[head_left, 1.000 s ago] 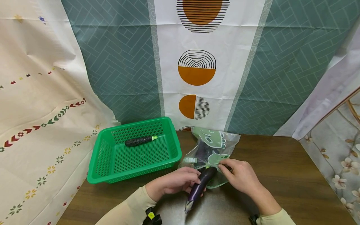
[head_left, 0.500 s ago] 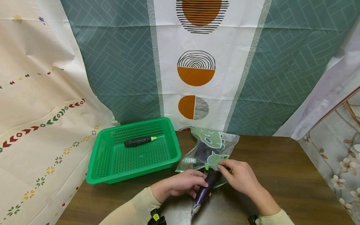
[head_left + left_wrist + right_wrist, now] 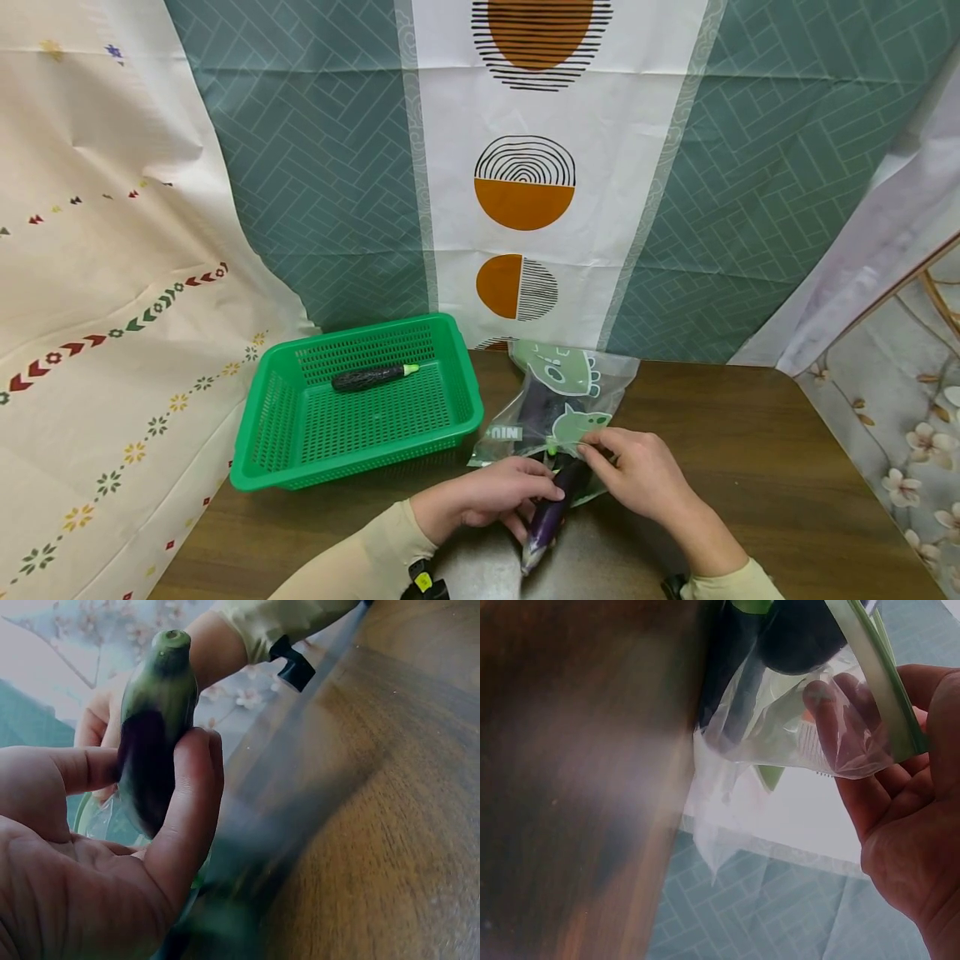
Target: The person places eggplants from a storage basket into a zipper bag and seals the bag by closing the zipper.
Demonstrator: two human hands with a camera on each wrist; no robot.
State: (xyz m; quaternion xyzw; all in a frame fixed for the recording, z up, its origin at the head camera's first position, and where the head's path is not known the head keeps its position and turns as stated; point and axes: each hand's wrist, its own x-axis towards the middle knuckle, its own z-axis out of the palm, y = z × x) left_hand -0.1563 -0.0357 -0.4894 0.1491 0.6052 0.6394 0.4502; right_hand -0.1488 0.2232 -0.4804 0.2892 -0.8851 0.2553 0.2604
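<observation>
My left hand point(image 3: 501, 495) grips a glossy purple eggplant point(image 3: 549, 522) between thumb and fingers. In the left wrist view the pale green end of the eggplant point(image 3: 154, 742) points toward the camera. Its dark rounded end lies at the mouth of a clear zip bag point(image 3: 617, 379) printed with green cartoon animals. My right hand point(image 3: 641, 473) pinches the bag's edge, and in the right wrist view the fingers show through the plastic beside the green zip strip point(image 3: 881, 675). Dark vegetables point(image 3: 535, 410), one with a bright green tip, lie inside the bag.
A green perforated basket point(image 3: 352, 463) stands to the left, holding one dark, wrinkled long vegetable point(image 3: 367, 379) with a light green stem. Behind the brown wooden table point(image 3: 720, 433) hangs a patterned cloth point(image 3: 517, 225); other cloths border both sides.
My left hand has moved right and carried the eggplant's dark end into the bag's opening. The right hand stays at the bag's edge; the basket has not moved.
</observation>
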